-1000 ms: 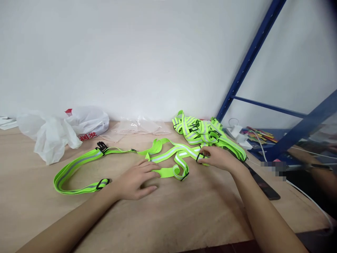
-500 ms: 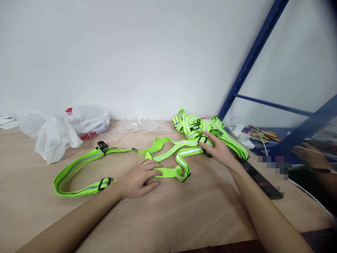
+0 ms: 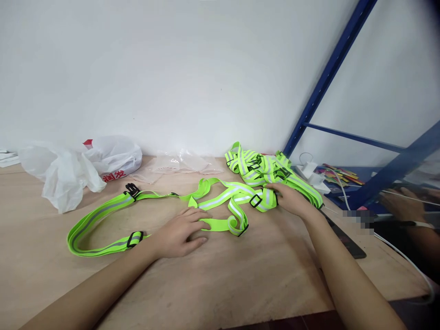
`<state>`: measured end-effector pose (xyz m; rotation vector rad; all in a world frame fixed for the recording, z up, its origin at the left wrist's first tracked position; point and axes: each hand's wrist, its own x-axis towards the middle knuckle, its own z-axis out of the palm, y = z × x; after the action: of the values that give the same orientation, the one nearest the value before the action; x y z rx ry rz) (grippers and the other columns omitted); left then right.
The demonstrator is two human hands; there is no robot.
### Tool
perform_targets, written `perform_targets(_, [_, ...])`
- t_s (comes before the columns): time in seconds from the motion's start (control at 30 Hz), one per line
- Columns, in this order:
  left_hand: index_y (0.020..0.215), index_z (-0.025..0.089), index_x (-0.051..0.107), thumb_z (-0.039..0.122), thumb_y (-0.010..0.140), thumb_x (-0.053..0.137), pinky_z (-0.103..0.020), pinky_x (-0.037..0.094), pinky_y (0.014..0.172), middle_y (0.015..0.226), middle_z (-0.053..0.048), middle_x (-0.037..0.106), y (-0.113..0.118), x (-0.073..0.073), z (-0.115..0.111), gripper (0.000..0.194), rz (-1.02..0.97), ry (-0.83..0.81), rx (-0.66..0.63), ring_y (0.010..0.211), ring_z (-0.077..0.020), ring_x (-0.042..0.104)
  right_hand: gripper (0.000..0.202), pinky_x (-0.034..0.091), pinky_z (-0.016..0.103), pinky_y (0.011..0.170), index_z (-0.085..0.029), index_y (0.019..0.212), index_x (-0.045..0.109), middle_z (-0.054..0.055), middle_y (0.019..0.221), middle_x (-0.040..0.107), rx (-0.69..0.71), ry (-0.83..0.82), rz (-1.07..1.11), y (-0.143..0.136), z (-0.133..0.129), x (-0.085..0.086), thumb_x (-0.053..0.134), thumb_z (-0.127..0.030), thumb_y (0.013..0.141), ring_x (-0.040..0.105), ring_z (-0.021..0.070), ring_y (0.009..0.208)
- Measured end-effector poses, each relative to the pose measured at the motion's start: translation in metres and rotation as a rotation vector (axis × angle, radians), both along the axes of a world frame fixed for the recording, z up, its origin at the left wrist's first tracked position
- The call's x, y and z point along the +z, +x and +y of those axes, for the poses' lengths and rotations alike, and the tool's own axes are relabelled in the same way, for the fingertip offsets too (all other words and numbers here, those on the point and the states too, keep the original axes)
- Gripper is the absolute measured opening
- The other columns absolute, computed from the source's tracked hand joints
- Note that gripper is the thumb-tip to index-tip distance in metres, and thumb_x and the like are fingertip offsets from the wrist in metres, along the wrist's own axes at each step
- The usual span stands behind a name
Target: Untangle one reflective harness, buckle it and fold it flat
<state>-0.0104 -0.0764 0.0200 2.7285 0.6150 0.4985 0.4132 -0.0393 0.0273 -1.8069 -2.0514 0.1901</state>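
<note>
A neon green reflective strap harness [image 3: 103,213] with black buckles lies spread across the wooden table [image 3: 223,279]. My left hand [image 3: 178,231] rests flat on it, fingers pressing a green strap near the middle. My right hand [image 3: 292,199] grips the harness's right end, beside a black slider buckle [image 3: 255,200]. A heap of more green reflective straps [image 3: 264,169] lies just behind my right hand.
White plastic bags [image 3: 79,167] sit at the back left, and clear plastic sleeves [image 3: 182,164] lie against the wall. A blue metal rack [image 3: 326,78] stands at right, with a white charger [image 3: 309,172] and cables. Another person's hand [image 3: 400,204] shows at far right. A dark flat device [image 3: 343,238] lies beside my right forearm.
My right hand reached back toward the heap, then closed on the harness's right end and folded it over by the buckle. My left hand has stayed pressed on the strap.
</note>
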Motion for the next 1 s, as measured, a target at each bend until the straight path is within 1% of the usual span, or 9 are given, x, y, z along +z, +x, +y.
perform_targets(0.1, [0.119, 0.023, 0.062, 0.031, 0.096, 0.056, -0.047, 0.033, 0.117, 0.141, -0.009, 0.057, 0.000, 0.000, 0.000, 0.025, 0.003, 0.005, -0.003, 0.132, -0.0271, 0.050, 0.061, 0.046, 0.046, 0.107, -0.024, 0.131, 0.066, 0.011, 0.135, 0.065, 0.115, -0.094, 0.003, -0.001, -0.004, 0.000, 0.062, -0.016, 0.070, 0.062, 0.0326, 0.122])
perform_targets(0.2, [0.118, 0.023, 0.063, 0.031, 0.096, 0.057, -0.047, 0.034, 0.116, 0.140, -0.009, 0.057, 0.000, 0.000, 0.000, 0.024, 0.000, 0.001, -0.001, 0.132, -0.0274, 0.050, 0.048, 0.046, 0.045, 0.105, -0.024, 0.122, 0.070, 0.010, 0.130, 0.067, 0.181, -0.081, 0.052, -0.011, -0.007, 0.005, 0.068, -0.032, 0.075, 0.062, 0.0326, 0.118])
perform_targets(0.27, [0.118, 0.024, 0.063, 0.031, 0.096, 0.057, -0.047, 0.034, 0.116, 0.141, -0.009, 0.057, 0.000, 0.001, 0.000, 0.024, -0.003, -0.001, -0.002, 0.132, -0.0276, 0.050, 0.032, 0.050, 0.042, 0.095, -0.023, 0.102, 0.074, 0.009, 0.114, 0.073, 0.192, -0.071, 0.093, -0.018, -0.008, 0.008, 0.063, -0.046, 0.083, 0.066, 0.0308, 0.105])
perform_targets(0.33, [0.118, 0.024, 0.063, 0.031, 0.096, 0.057, -0.047, 0.035, 0.115, 0.141, -0.009, 0.057, 0.000, 0.002, -0.001, 0.024, 0.000, -0.002, -0.002, 0.131, -0.0275, 0.050, 0.039, 0.051, 0.037, 0.077, -0.021, 0.080, 0.070, 0.007, 0.086, 0.072, 0.142, -0.073, 0.138, -0.022, -0.008, 0.010, 0.054, -0.056, 0.088, 0.065, 0.0263, 0.082])
perform_targets(0.43, [0.117, 0.023, 0.063, 0.031, 0.096, 0.057, -0.047, 0.034, 0.116, 0.141, -0.009, 0.057, 0.000, 0.002, 0.000, 0.023, 0.013, -0.005, 0.000, 0.131, -0.0273, 0.050, 0.054, 0.039, 0.030, 0.056, -0.021, 0.062, 0.051, 0.000, 0.058, 0.051, 0.027, -0.049, 0.243, -0.025, -0.006, 0.010, 0.050, -0.070, 0.085, 0.048, 0.0178, 0.058])
perform_targets(0.53, [0.117, 0.023, 0.063, 0.031, 0.095, 0.058, -0.047, 0.033, 0.116, 0.141, -0.008, 0.057, 0.000, 0.001, 0.000, 0.023, 0.008, -0.009, -0.004, 0.132, -0.0274, 0.049, 0.059, 0.033, 0.028, 0.054, -0.022, 0.061, 0.043, -0.003, 0.056, 0.040, 0.001, -0.006, 0.357, -0.026, -0.005, 0.008, 0.050, -0.077, 0.081, 0.039, 0.0145, 0.056])
perform_targets(0.63, [0.117, 0.024, 0.063, 0.031, 0.095, 0.058, -0.047, 0.033, 0.116, 0.141, -0.009, 0.057, 0.000, 0.001, 0.000, 0.024, -0.009, -0.016, -0.008, 0.131, -0.0276, 0.050, 0.062, 0.033, 0.028, 0.055, -0.023, 0.062, 0.039, -0.003, 0.058, 0.039, -0.019, 0.016, 0.433, -0.026, -0.004, 0.008, 0.053, -0.082, 0.076, 0.037, 0.0141, 0.057])
perform_targets(0.87, [0.117, 0.024, 0.063, 0.032, 0.096, 0.057, -0.045, 0.038, 0.110, 0.133, -0.009, 0.062, 0.000, 0.003, 0.000, 0.023, -0.029, -0.041, -0.008, 0.122, -0.0274, 0.054, 0.060, 0.044, 0.031, 0.063, -0.022, 0.073, 0.053, 0.001, 0.069, 0.058, -0.074, -0.066, 0.633, -0.032, -0.005, 0.006, 0.059, -0.082, 0.071, 0.052, 0.0195, 0.066])
perform_targets(1.0, [0.108, 0.023, 0.064, 0.031, 0.097, 0.056, -0.038, 0.042, 0.098, 0.112, -0.006, 0.067, -0.003, 0.007, 0.002, 0.016, -0.015, -0.044, 0.018, 0.107, -0.0238, 0.059, 0.057, 0.038, 0.029, 0.055, -0.023, 0.065, 0.045, -0.003, 0.058, 0.048, -0.040, -0.080, 0.519, -0.031, -0.003, 0.002, 0.057, -0.078, 0.074, 0.045, 0.0158, 0.056])
